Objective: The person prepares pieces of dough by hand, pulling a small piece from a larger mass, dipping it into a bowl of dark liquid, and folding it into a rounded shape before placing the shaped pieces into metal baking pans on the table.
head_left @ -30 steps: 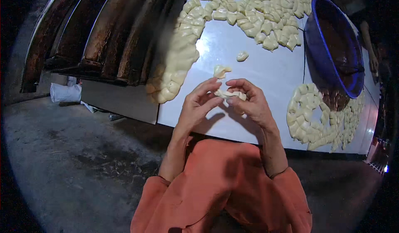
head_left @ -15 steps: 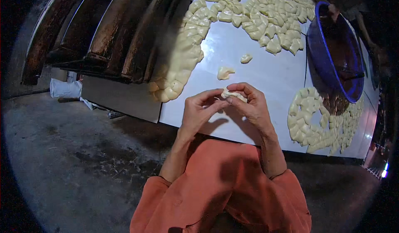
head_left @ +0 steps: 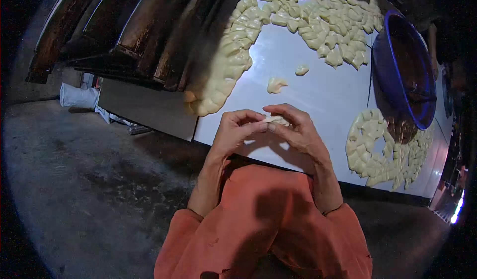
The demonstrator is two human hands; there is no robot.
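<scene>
Between my two hands, just above the table's near edge, is a small pale piece of dough [head_left: 276, 120]. My left hand [head_left: 239, 130] pinches its left end with thumb and fingertips. My right hand [head_left: 293, 127] grips the other end, thumb in front and fingers curled behind. Beyond my fingers a loose dough piece [head_left: 276, 85] lies on the white tabletop [head_left: 278, 47], with a smaller lump [head_left: 302, 70] to its right and farther off.
Many joined dough pieces [head_left: 333, 28] cover the far side and run down the left edge. Another dough patch [head_left: 365, 144] lies at right, beside a large blue tub [head_left: 392, 75] with brown contents. Dark wooden troughs [head_left: 134, 30] stand at left; a white sack [head_left: 79, 96] sits on the floor.
The dough between my hands looks shorter and more tucked into my fingers. My view has shifted slightly, moving the table's things a little in the picture.
</scene>
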